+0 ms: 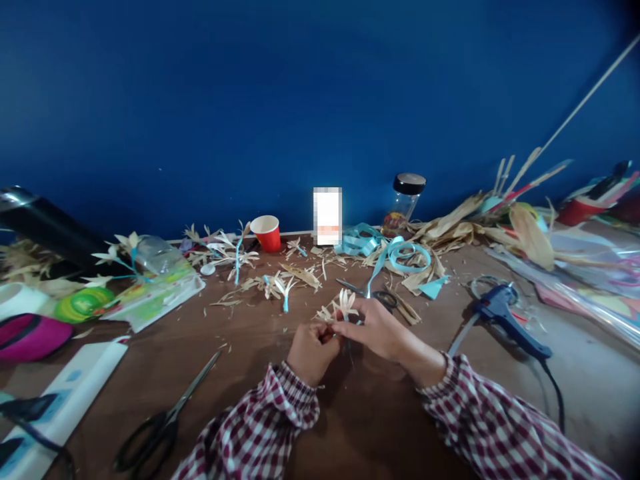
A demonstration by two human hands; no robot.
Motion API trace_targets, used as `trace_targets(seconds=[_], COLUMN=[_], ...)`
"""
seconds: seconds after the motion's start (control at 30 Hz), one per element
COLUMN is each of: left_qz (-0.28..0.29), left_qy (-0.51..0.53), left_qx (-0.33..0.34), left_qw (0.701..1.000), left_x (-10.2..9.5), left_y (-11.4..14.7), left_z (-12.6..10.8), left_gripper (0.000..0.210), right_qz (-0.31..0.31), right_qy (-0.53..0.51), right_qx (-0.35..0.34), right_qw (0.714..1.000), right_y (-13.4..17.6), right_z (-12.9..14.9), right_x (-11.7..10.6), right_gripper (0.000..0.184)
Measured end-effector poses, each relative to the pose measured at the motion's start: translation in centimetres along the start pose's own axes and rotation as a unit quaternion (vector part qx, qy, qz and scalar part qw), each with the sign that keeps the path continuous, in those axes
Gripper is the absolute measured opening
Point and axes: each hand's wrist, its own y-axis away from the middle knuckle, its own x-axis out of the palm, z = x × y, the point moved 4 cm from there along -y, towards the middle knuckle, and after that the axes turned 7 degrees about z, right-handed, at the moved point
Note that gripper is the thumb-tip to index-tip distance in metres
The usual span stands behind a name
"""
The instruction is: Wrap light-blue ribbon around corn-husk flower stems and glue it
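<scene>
My left hand and my right hand meet over the middle of the table. Between them is a small pale corn-husk flower, its petals spread upward. The left fingers are curled closed at its base. My right thumb and fingers pinch it from the other side, with a bit of light blue showing under the petals. The fingertips partly hide its lower end. Just beyond lies another husk flower with a blue stem. Behind the right hand are small scissors and a light blue ribbon.
Large scissors and a white power strip lie at the left. A blue glue gun with its cord is on the right. Farther back stand a red paper cup, a black-lidded jar and dry husks.
</scene>
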Motion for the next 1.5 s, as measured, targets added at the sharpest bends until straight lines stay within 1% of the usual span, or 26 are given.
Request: trace_targets(seconds=[0.07,0.13,0.23,0.33,0.43,0.53,0.7,0.83,0.93,1.07,1.23,1.37,1.5], left_qz=[-0.008,0.007,0.065,0.125,0.152,0.138,0.109,0.083,0.065,0.076,0.081,0.079,0.064], left_qy=[-0.028,-0.048,-0.061,-0.044,-0.048,-0.072,-0.064,-0.061,-0.058,-0.064,-0.074,-0.049,-0.021], left_qx=[-0.005,-0.008,-0.009,-0.013,-0.052,-0.076,-0.076,-0.074,-0.069,-0.072,-0.088,-0.091,-0.071], left_qw=[1.0,0.999,0.996,0.991,0.986,0.985,0.989,0.992,0.994,0.992,0.99,0.992,0.995], left_x=[-0.1,-0.3,-0.6,-0.7,-0.7,-0.5,-0.4,-0.3,-0.3,-0.3,-0.4,-0.3,-0.2], left_y=[0.0,-0.1,-0.1,0.1,0.3,0.3,0.2,0.4,0.5,0.4,0.4,0.5,0.6], left_z=[-0.2,-0.4,-0.5,-0.6,-0.4,-0.1,0.4,0.3,0.2,0.2,0.5,0.3,-0.4], left_gripper=[0.027,0.023,0.019,0.022,0.025,0.023,0.021,0.022,0.021,0.021,0.021,0.02,0.019], right_qz=[-0.004,-0.002,0.002,-0.007,-0.013,-0.005,-0.003,0.002,0.007,0.008,0.024,0.024,0.024], right_qy=[0.009,0.005,-0.019,-0.027,-0.007,-0.008,-0.01,-0.046,-0.07,-0.071,-0.076,-0.106,-0.146], right_qx=[-0.016,-0.019,-0.012,-0.004,0.001,0.007,0.012,0.002,0.007,0.024,0.036,0.046,0.047], right_qw=[1.0,1.0,1.0,1.0,1.0,1.0,1.0,0.999,0.998,0.997,0.996,0.993,0.988], right_y=[0.0,0.0,-0.1,-0.1,-0.1,0.0,0.0,-0.1,-0.2,-0.1,-0.2,-0.1,-0.2], right_z=[0.2,0.0,-0.9,-1.8,-2.2,-2.1,-2.2,-2.7,-2.6,-2.2,-2.0,-2.4,-3.3], right_x=[0.0,0.0,-0.1,-0.4,-0.6,-0.6,-0.7,-0.6,-0.6,-0.8,-0.8,-0.9,-0.9], right_gripper=[0.005,0.005,0.005,0.004,0.004,0.006,0.01,0.012,0.016,0.018,0.019,0.02,0.02])
